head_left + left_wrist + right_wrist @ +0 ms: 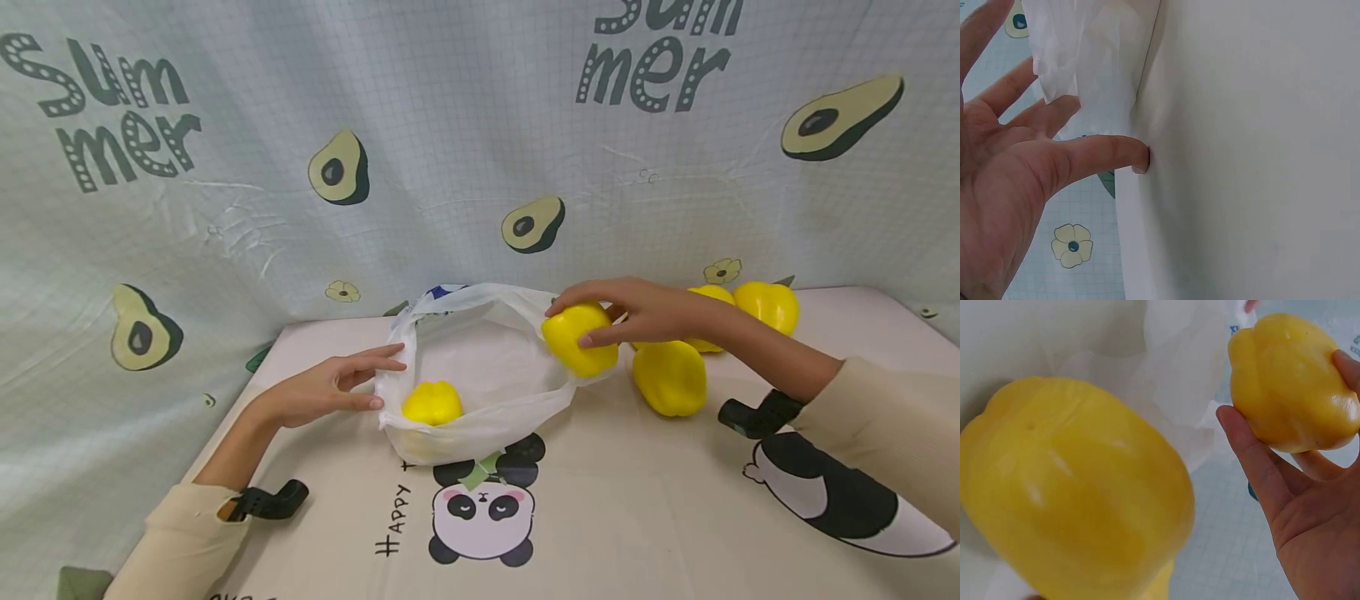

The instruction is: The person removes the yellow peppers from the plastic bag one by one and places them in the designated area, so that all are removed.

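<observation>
A white plastic bag [480, 433] lies wide-mouthed in the middle of the table, with one yellow bell pepper [432, 403] inside at its left. My left hand [330, 387] rests at the bag's left rim, fingers extended; in the left wrist view the fingers spread beside the bag's film [1097, 56]. At the bag's right rim my right hand [626, 310] grips another yellow bell pepper [579, 340] between thumb and fingers. The right wrist view shows this held pepper [1291, 381] up close, with a larger-looking loose pepper [1079, 487] in front.
Just right of the bag sits a loose yellow bell pepper [670, 379]. Behind the right forearm are two more, one partly hidden [712, 293] and one at the back [767, 306]. A printed curtain [450, 100] hangs along the table's back edge.
</observation>
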{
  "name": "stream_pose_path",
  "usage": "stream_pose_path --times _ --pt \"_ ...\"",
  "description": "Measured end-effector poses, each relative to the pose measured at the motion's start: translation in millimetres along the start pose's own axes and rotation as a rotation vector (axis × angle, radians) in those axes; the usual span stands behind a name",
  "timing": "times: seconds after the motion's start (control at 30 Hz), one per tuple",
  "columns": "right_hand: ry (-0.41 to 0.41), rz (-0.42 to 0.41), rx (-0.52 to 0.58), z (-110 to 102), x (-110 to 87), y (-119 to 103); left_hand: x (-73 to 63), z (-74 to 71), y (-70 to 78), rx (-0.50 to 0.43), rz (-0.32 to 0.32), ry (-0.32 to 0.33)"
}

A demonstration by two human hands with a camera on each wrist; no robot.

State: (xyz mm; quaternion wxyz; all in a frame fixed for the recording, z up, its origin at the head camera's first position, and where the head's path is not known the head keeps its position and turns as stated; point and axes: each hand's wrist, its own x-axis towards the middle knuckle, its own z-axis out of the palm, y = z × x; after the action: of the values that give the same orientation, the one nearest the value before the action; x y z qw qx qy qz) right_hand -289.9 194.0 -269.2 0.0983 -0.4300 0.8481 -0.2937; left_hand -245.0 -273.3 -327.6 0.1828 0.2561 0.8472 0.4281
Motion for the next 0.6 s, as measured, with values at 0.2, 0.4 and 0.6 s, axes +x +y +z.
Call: stream_pose_path --times 0.2,0.4,0.6 --pt "0.045 0.032 -0.006 -4 -17.4 5 1.0 0.2 1.0 0.020 0.012 0.019" --pt "0.110 0.070 -0.006 -7 -35.0 10 0.6 -0.5 1.9 0.050 0.026 0.029" --pt "0.136 0.124 0.004 -9 -50.4 10 -2.4 0.4 7.8 0.106 0.055 0.081"
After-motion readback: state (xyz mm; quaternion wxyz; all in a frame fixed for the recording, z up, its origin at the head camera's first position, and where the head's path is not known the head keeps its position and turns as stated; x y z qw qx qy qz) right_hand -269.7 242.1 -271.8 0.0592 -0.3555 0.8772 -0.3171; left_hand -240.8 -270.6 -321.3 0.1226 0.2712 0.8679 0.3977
